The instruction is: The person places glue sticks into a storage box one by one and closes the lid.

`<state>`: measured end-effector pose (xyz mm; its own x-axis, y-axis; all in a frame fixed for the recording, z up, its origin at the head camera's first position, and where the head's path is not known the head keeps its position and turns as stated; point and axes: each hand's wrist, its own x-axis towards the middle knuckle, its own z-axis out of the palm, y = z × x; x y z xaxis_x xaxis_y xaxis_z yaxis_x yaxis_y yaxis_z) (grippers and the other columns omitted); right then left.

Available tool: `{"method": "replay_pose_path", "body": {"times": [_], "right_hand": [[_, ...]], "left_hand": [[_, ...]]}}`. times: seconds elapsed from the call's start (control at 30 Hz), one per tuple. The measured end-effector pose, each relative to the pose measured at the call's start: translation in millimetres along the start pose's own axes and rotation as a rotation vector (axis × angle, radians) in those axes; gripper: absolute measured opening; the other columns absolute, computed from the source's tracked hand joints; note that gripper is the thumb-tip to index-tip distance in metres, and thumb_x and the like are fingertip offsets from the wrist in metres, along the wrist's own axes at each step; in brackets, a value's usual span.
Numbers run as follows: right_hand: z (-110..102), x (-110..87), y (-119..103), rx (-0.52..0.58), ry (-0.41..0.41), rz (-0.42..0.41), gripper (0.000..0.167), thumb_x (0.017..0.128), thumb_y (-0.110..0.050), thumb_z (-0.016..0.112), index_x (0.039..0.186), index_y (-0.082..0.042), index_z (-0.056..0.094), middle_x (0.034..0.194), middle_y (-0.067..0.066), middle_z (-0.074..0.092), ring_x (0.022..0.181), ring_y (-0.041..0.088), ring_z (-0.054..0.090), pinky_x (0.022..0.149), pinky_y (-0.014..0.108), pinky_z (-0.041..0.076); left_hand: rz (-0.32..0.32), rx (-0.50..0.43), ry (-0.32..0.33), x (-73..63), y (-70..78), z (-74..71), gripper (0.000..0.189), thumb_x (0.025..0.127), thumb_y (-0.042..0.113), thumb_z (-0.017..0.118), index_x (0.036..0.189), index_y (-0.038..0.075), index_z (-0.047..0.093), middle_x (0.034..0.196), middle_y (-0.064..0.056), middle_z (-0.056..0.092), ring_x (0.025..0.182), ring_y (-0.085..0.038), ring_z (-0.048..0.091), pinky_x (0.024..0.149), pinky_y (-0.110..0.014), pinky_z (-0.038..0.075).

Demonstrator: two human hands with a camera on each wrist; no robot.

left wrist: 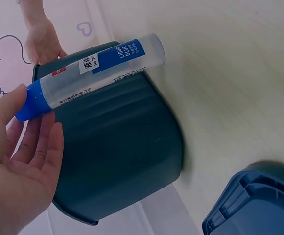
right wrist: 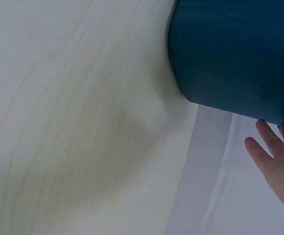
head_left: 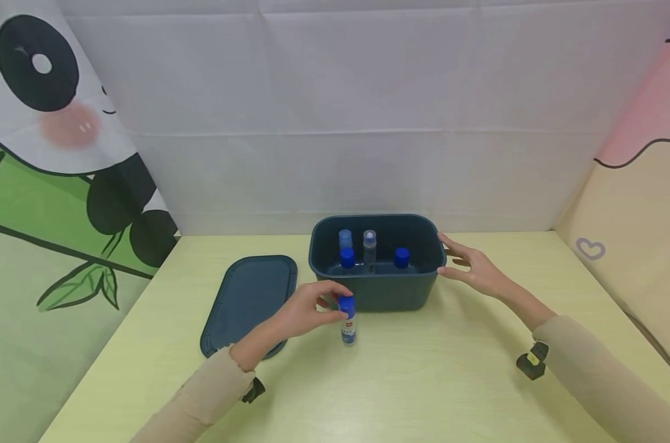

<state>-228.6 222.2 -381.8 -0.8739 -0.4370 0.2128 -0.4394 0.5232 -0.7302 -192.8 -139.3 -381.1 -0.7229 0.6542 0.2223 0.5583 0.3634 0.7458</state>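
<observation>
My left hand (head_left: 311, 309) pinches a liquid glue bottle (head_left: 348, 329) by its blue cap, upright in front of the dark teal bin (head_left: 390, 294). In the left wrist view the clear glue bottle (left wrist: 103, 73) shows its printed "LIQUID GLUE" label, with the thumb and fingers at the cap. My right hand (head_left: 473, 266) touches the bin's right end, its thumb and fingers spread at the rim. Inside the bin stand several similar bottles, among them a blue-capped bottle (head_left: 402, 257) at the right and a clear one (head_left: 370, 249) near the middle. The bin hides their lower parts.
A dark blue lid (head_left: 251, 301) lies flat on the pale wooden table (head_left: 440, 381), left of the bin. Behind the bin hangs a white cloth backdrop (head_left: 368, 172). Printed cartoon cloths stand at both sides.
</observation>
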Motion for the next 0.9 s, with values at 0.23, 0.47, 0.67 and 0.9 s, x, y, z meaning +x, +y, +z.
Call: {"method": "replay_pose_path", "body": {"times": [0.23,0.47,0.67,0.9], "right_hand": [[0,1.9,2,0.003,-0.001,0.0,0.069,0.089,-0.016,0.058,0.145,-0.005,0.019,0.146,0.021,0.021,0.125,0.042,0.034,0.099,0.054,0.031],[1,1.3,4,-0.002,0.001,0.002,0.07,0.089,-0.016,0.058,0.145,-0.006,0.018,0.146,0.021,0.022,0.125,0.042,0.035,0.099,0.054,0.031],[1,1.7,5,-0.007,0.001,0.001,0.07,0.089,-0.016,0.059,0.145,-0.006,0.018,0.146,0.021,0.022,0.124,0.042,0.035,0.099,0.054,0.031],[1,2.1,6,-0.016,0.002,-0.01,0.071,0.088,-0.014,0.059,0.144,-0.003,0.018,0.145,0.023,0.022,0.123,0.043,0.037,0.097,0.055,0.032]], "left_hand": [[0.006,-0.027,0.002,3.2,-3.2,4.3,0.029,0.081,0.012,0.068,0.109,0.007,0.06,0.101,-0.002,0.062,0.087,-0.012,0.058,0.076,-0.027,0.051],[0.021,-0.047,0.0,6.6,0.0,4.4,0.029,0.081,0.009,0.068,0.109,0.006,0.059,0.102,-0.005,0.062,0.087,-0.015,0.059,0.077,-0.029,0.051],[0.057,-0.037,0.042,14.0,19.0,-7.4,0.03,0.081,0.009,0.068,0.11,0.005,0.059,0.104,-0.006,0.061,0.089,-0.016,0.06,0.077,-0.029,0.051],[0.164,-0.027,0.097,30.2,51.3,-26.3,0.032,0.081,0.006,0.067,0.112,0.002,0.058,0.106,-0.009,0.059,0.09,-0.016,0.058,0.077,-0.029,0.051]]}}
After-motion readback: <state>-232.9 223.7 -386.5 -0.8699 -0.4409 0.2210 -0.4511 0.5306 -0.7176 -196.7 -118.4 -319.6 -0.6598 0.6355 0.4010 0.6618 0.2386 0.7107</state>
